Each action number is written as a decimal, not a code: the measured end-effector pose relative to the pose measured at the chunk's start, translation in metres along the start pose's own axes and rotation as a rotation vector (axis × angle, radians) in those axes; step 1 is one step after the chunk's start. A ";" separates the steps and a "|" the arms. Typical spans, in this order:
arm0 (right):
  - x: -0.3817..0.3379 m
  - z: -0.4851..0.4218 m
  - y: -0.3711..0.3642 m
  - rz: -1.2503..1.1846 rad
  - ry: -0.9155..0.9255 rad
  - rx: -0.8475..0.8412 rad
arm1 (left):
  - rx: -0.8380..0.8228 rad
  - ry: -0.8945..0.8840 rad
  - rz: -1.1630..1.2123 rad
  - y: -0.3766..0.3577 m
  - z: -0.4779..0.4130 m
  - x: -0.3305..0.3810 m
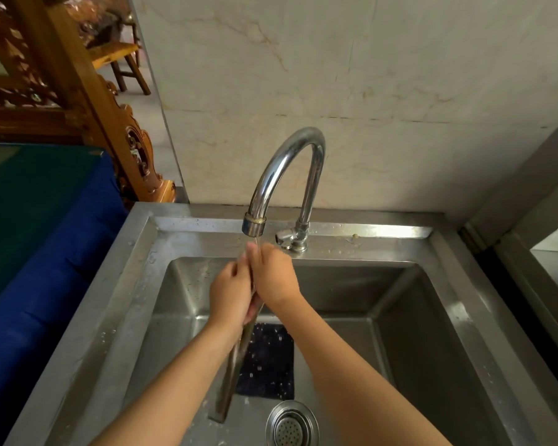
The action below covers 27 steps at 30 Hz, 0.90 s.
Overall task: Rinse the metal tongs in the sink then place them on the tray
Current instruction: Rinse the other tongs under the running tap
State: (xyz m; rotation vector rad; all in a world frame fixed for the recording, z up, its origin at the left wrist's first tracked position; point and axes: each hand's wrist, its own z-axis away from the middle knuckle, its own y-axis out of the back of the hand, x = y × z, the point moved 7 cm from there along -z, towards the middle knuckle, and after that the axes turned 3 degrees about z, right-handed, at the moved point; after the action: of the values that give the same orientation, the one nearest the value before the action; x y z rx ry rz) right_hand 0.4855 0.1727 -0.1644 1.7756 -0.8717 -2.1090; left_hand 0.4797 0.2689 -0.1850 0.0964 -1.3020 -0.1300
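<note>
The metal tongs (231,375) run from my hands down toward me over the steel sink (448,333), their near end low by the drain. My left hand (231,292) grips them around the upper part. My right hand (273,275) presses against their tip side, fingers closed over the metal just under the faucet (287,162) spout. A thin stream of water falls from the spout onto my fingers. The tip of the tongs is hidden between my hands. No tray is in view.
A dark speckled mat (271,365) lies on the sink floor behind the round drain strainer (291,424). The faucet handle (284,237) sits on the back rim. A blue and green covered surface (39,236) lies left, with carved wooden furniture (116,117) behind.
</note>
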 end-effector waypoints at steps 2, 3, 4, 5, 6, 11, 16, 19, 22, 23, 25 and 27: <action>-0.005 0.005 -0.004 -0.120 0.059 -0.053 | -0.004 0.056 0.027 0.003 -0.003 0.001; -0.006 0.006 -0.004 -0.177 0.069 -0.066 | -0.009 0.070 0.035 0.003 -0.004 0.001; -0.006 0.006 -0.002 -0.203 0.069 -0.048 | -0.015 0.070 0.041 0.001 -0.003 0.003; -0.005 0.005 0.001 -0.198 0.062 -0.003 | -0.023 0.057 0.040 -0.001 -0.002 0.004; -0.004 0.005 0.004 -0.177 0.042 0.050 | -0.030 0.035 0.035 -0.003 0.001 0.006; 0.002 0.004 0.009 -0.133 -0.123 0.110 | 0.037 -0.176 -0.030 0.001 0.005 0.024; -0.001 0.021 0.000 -0.221 -0.081 0.129 | -0.034 0.057 0.189 -0.005 -0.013 0.021; 0.005 0.016 0.003 -0.199 -0.111 0.148 | -0.011 -0.015 0.096 -0.008 -0.004 0.018; 0.006 0.004 0.013 -0.178 -0.146 0.120 | -0.021 -0.066 -0.015 -0.013 0.010 0.011; 0.004 0.004 0.014 -0.169 -0.131 0.111 | -0.014 -0.054 0.010 -0.011 0.007 0.010; -0.002 0.011 0.008 -0.155 -0.089 0.102 | -0.035 0.002 0.136 -0.008 -0.005 0.011; -0.007 0.022 0.000 -0.095 -0.047 0.092 | -0.011 0.090 0.280 -0.004 -0.016 0.013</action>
State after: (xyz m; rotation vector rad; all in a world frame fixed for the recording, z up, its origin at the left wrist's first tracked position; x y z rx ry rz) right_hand 0.4658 0.1826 -0.1575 1.8545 -0.9281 -2.2117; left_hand 0.4985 0.2626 -0.1770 -0.0892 -1.2124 0.1055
